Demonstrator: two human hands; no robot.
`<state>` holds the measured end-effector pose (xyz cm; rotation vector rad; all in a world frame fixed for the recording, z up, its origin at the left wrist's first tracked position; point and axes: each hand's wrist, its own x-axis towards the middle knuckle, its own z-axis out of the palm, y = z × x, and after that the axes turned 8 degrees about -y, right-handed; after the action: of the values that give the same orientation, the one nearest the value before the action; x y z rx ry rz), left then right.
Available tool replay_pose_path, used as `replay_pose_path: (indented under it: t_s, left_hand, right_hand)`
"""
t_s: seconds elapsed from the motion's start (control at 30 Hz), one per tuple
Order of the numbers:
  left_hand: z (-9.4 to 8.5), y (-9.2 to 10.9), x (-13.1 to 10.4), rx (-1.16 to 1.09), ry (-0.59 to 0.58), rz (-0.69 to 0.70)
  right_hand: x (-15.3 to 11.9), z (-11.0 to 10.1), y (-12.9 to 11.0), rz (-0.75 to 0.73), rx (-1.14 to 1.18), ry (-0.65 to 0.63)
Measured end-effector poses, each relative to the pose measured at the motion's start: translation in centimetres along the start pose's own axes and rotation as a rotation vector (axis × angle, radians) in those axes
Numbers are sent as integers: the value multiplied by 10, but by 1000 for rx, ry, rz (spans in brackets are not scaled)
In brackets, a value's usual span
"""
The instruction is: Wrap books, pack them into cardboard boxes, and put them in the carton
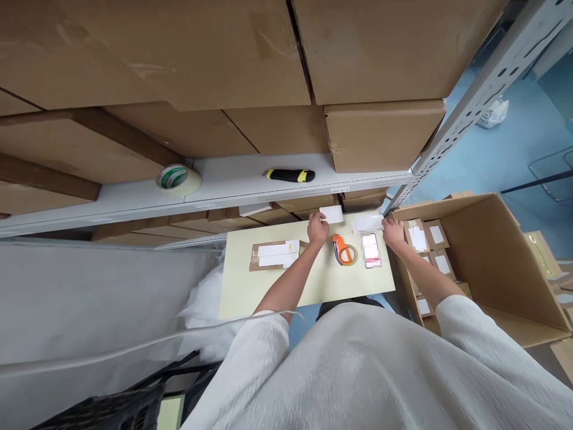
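Note:
My left hand is closed on a white paper slip at the far side of the pale table. At the table's right edge my right hand has its fingers curled at the end of a stack of white slips, seemingly pinching it. Between my arms lie an orange tape dispenser and a phone with a lit, partly blurred screen. Left of my left forearm rests a flat cardboard parcel bearing a white label.
A shelf beyond the table carries large cartons, a tape roll and a black-yellow utility knife. On the right, a big open carton holds several small labelled boxes. A metal post rises behind it.

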<state>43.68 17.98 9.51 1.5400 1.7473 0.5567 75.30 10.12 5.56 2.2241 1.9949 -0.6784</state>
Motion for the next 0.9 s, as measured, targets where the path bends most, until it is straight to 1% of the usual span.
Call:
replay_pose_path:
  t_s: [0.1,0.17,0.2,0.27,0.33,0.37,0.4,0.47,0.57,0.67,0.73,0.83,0.9]
  left_hand:
    - [-9,0,-9,-53,-14,58]
    - [-14,0,-20,-109,-23,89]
    - [-16,1,-26,-139,-25,89]
    - [-22,0,-39,-199,-27,62]
    - [-29,-1,-52,-262,-33,27]
    - [-34,-3,-58,-296,-37,12]
    - [-38,-5,-63,-334,-40,-5]
    - [-50,-10,-72,-417,-42,-43]
    - [-73,-22,-81,-530,-34,-99]
    - [-106,-40,-89,-573,-34,-134]
    - [-130,-54,-94,-563,-36,-131]
    - [-163,-78,-99,-511,-14,-111]
    - [-179,-96,-101,-486,-15,-88]
  right_hand:
    - [-2,0,-3,-1,25,-7]
    - [-6,-1,-12,-31,44,19]
    - [-9,-1,-20,-71,67,25]
    - [-16,-1,-42,-205,150,-1]
    - [-25,1,-73,-360,272,-58]
    - [-29,2,-90,-414,338,-62]
    - [-33,3,-107,-445,397,-47]
    - [-40,5,-140,-456,500,17]
    - [-45,4,-180,-434,666,86]
    - [-47,1,-209,-405,861,36]
    - [-49,-1,-228,-379,942,1]
    - [-53,-1,-256,-321,981,-16]
    - [-58,2,-275,-260,984,-44]
